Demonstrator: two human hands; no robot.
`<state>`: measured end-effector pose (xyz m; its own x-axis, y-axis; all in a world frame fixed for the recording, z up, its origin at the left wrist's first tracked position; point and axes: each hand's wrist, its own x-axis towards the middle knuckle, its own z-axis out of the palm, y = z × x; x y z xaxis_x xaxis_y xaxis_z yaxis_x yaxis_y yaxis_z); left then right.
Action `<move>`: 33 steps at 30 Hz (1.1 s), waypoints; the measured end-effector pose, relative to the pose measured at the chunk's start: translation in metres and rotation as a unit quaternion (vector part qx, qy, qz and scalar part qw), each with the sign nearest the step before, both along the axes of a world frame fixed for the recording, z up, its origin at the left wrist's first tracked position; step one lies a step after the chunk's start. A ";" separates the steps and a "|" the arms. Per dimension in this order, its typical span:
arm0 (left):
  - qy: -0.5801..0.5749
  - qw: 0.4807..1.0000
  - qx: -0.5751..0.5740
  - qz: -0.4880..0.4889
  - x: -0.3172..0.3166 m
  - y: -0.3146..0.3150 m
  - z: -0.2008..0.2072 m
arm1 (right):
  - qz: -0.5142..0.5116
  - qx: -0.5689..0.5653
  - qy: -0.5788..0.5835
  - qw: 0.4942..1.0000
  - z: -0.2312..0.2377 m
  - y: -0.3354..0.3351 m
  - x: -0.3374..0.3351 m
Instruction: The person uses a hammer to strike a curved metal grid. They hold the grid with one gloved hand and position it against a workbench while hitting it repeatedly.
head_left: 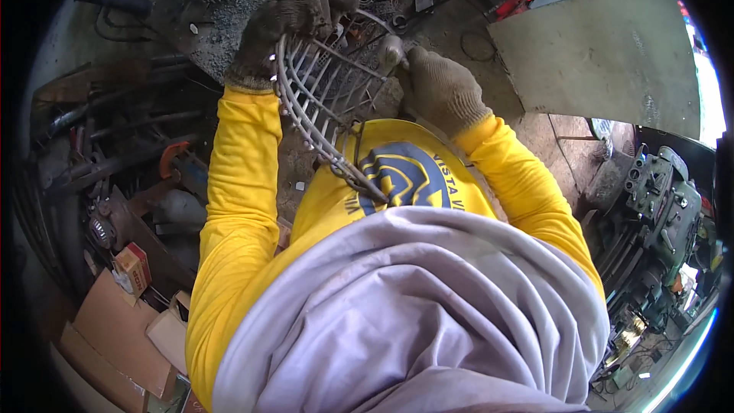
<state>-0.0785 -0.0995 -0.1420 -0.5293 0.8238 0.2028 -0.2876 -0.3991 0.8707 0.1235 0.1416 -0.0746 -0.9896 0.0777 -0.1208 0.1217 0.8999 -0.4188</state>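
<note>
A curved metal grate (312, 99) of welded rods slants from the upper middle down to my yellow shirt, its lower end against my belly. My left hand (287, 19), in a dark, soiled knit glove, is closed around the grate's upper end. In a tan knit glove, my right hand (443, 88) is closed on a hammer (391, 53). The hammer's rounded grey head is beside the grate's right edge; I cannot tell whether they touch. Most of its handle is hidden in my fist.
A worktop (210, 38) strewn with grey grit and metal pieces lies ahead. A large flat sheet (604, 61) stands at the upper right. Machinery (657, 206) is on the right. Metal scrap (115, 138) and cardboard (115, 329) crowd the left.
</note>
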 end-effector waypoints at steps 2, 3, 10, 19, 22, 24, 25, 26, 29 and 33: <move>-0.002 1.000 0.006 0.001 0.000 -0.005 0.001 | 0.025 -0.002 0.050 0.998 0.001 0.004 0.011; -0.005 1.000 0.003 0.009 0.007 -0.012 0.006 | 0.050 -0.006 0.092 0.994 0.000 0.005 0.020; -0.011 0.999 0.008 0.045 0.012 -0.027 0.016 | -0.168 -0.395 0.139 0.892 -0.004 0.030 0.011; -0.012 0.997 0.004 0.076 0.015 -0.017 0.021 | -0.172 -0.513 -0.241 0.805 -0.052 0.065 -0.015; 0.008 0.995 -0.011 0.096 0.018 -0.019 0.030 | -0.157 -0.530 -0.271 0.788 -0.058 0.062 -0.014; 0.038 0.990 -0.036 0.133 0.030 -0.030 0.049 | -0.146 -0.548 -0.271 0.778 -0.054 0.060 -0.017; 0.060 0.987 -0.054 0.142 0.034 -0.029 0.054 | -0.158 -0.560 -0.261 0.770 -0.056 0.060 -0.015; 0.096 0.979 -0.083 0.158 0.040 -0.034 0.064 | -0.170 -0.574 -0.247 0.762 -0.056 0.061 -0.012; 0.187 0.950 -0.150 0.199 0.059 -0.050 0.101 | -0.183 -0.626 -0.198 0.731 -0.043 0.058 -0.010; 0.266 0.926 -0.200 0.178 0.049 -0.050 0.145 | -0.169 -0.698 -0.141 0.681 -0.016 0.047 -0.018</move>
<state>-0.0291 -0.1491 0.0031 -0.6947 0.6818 0.2291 0.3127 -0.0005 0.9498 0.1055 0.1889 -0.0901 -0.8657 -0.0902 -0.4923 0.4761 -0.4516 -0.7545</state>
